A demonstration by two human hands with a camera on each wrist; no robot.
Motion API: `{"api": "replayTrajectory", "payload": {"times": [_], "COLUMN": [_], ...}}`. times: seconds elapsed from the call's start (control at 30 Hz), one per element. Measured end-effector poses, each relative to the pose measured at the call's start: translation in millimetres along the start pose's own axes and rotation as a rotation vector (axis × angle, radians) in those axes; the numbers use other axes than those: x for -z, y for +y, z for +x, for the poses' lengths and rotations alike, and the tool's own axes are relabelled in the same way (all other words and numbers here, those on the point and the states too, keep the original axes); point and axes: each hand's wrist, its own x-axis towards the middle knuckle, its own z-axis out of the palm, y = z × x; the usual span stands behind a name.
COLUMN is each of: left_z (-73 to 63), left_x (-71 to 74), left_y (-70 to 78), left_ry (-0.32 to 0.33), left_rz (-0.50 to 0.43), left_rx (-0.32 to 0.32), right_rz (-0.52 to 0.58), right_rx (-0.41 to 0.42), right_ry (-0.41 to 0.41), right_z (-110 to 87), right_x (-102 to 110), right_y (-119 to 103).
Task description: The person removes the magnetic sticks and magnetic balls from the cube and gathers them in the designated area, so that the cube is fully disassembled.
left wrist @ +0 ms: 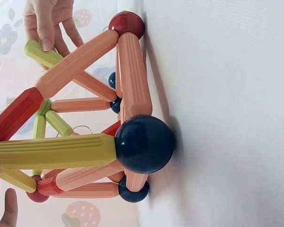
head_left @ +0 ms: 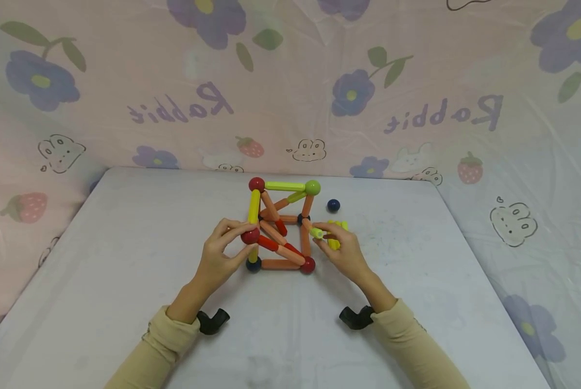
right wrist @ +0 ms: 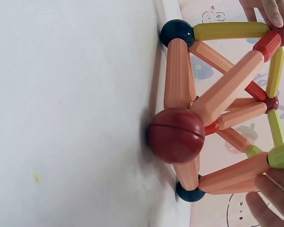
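A frame of magnetic rods and balls stands on the white table [head_left: 125,302]. My left hand [head_left: 217,258] holds the red ball [head_left: 250,235] at the frame's upper near-left corner, where yellow and red rods meet. With thumb and fingers, my right hand [head_left: 347,253] pinches a light green rod [right wrist: 280,156]. In the right wrist view its end meets an orange rod [right wrist: 234,172] that slants up from a dark blue ball [right wrist: 190,190]. A dark red ball [right wrist: 176,135] forms the near-right base corner, and another dark blue ball [left wrist: 145,144] the near-left one. A green ball [head_left: 312,187] tops the far-right corner.
A loose dark blue ball [head_left: 333,205] lies right of the frame. Several yellow rods [head_left: 334,244] lie together just behind my right hand. Black curved pieces [head_left: 214,322] stick out at both wrists. A printed curtain [head_left: 290,97] hangs behind the table.
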Motion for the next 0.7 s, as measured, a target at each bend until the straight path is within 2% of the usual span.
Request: {"api": "replayTrajectory", "payload": {"times": [0.13, 0.23, 0.4, 0.7], "left_z": [-0.1, -0.4, -0.2, 1.4], "left_x": [-0.1, -0.2, -0.2, -0.5], "left_y": [-0.1, -1.2, -2.2, 0.5], "left_ry": [0.001, 0.003, 0.010, 0.025], "left_rz": [0.006, 0.005, 0.009, 0.009], "left_rx": [-0.002, -0.010, -0.022, -0.063], "right_rz": [0.011, 0.037, 0.082, 0.141], "right_rx": [-0.046, -0.122, -0.202, -0.339], "right_ry": [0.006, -0.007, -0.025, -0.131], "right_z": [1.2, 1.2, -2.0, -19.1], "right_x": [0, 2, 9, 19], "right_y": [-2, -3, -3, 0]}}
